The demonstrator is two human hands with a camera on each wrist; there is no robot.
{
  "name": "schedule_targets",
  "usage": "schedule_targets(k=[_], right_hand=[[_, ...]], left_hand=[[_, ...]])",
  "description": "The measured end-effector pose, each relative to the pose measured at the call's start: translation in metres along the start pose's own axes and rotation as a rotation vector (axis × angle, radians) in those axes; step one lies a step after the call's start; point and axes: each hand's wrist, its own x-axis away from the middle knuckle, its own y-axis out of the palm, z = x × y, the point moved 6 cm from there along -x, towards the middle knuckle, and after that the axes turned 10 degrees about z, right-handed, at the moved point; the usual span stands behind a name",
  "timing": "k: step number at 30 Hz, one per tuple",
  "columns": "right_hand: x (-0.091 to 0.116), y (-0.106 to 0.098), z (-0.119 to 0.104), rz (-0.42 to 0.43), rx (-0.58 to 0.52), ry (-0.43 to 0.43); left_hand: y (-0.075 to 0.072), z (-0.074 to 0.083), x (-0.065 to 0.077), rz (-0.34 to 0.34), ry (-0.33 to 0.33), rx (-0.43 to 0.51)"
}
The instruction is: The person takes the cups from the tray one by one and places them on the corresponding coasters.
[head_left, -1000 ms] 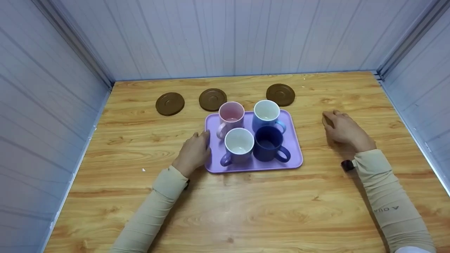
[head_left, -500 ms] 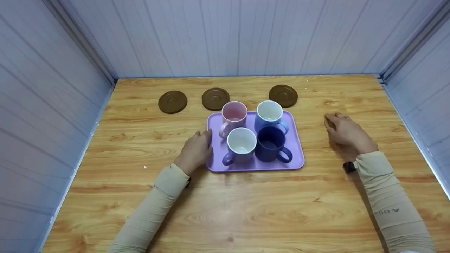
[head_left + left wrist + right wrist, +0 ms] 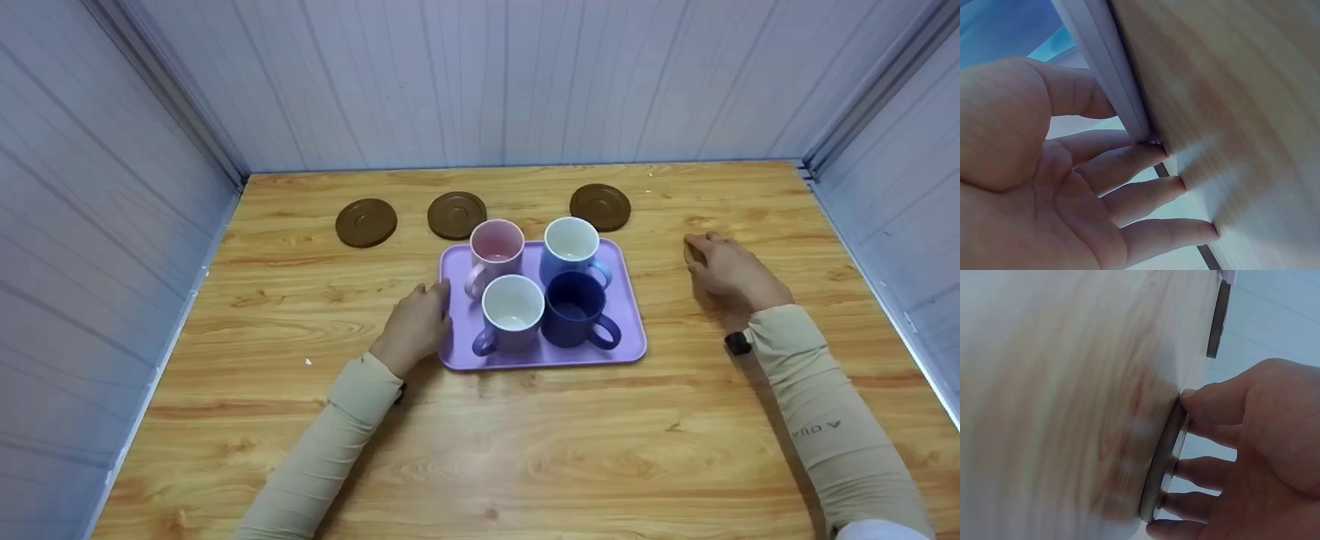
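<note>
My left hand (image 3: 415,322) lies at the left edge of a purple tray (image 3: 466,326). In the left wrist view its thumb and index finger reach the tray's rim (image 3: 1111,64), and the other fingers stretch down to the tabletop. On the tray stand several mugs: a pink mug (image 3: 510,271), a light blue mug (image 3: 553,264), a white-lined purple mug (image 3: 516,339) and a dark blue mug (image 3: 561,326). To the right, my right hand (image 3: 731,271) holds a round brown coaster (image 3: 1161,467) by its edge, flat on the table. The hand mostly hides this coaster in the head view.
Three more brown coasters lie behind the tray: a left one (image 3: 366,223), a middle one (image 3: 456,215) and a right one (image 3: 600,208). Pale panels, including a back wall (image 3: 465,82), enclose the wooden table (image 3: 540,442) on three sides.
My right hand has shifted slightly toward the back of the table. The left hand, tray and mugs keep their places; the head view has tilted a little.
</note>
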Motion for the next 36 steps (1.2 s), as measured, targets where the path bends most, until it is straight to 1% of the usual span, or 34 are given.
schedule_targets(k=[6, 13, 20, 26, 31, 36], right_hand=[[-0.012, -0.002, 0.002, -0.014, -0.002, 0.018], [-0.026, -0.003, 0.001, -0.033, 0.007, 0.023], [-0.044, -0.004, 0.001, -0.043, 0.007, 0.049], [-0.061, -0.005, 0.002, -0.027, 0.009, 0.021], [-0.070, -0.009, 0.006, -0.021, -0.017, 0.020], [-0.079, -0.010, 0.009, -0.025, -0.047, 0.041]], left_hand=[[0.003, -0.003, 0.000, -0.005, -0.012, 0.003], [0.002, -0.003, 0.000, -0.014, -0.021, 0.001], [0.002, -0.004, -0.001, -0.019, -0.027, 0.006], [0.000, -0.003, 0.000, -0.010, -0.012, 0.002], [0.001, -0.002, 0.000, -0.021, -0.016, 0.013], [0.002, -0.001, -0.001, -0.011, -0.006, 0.005]])
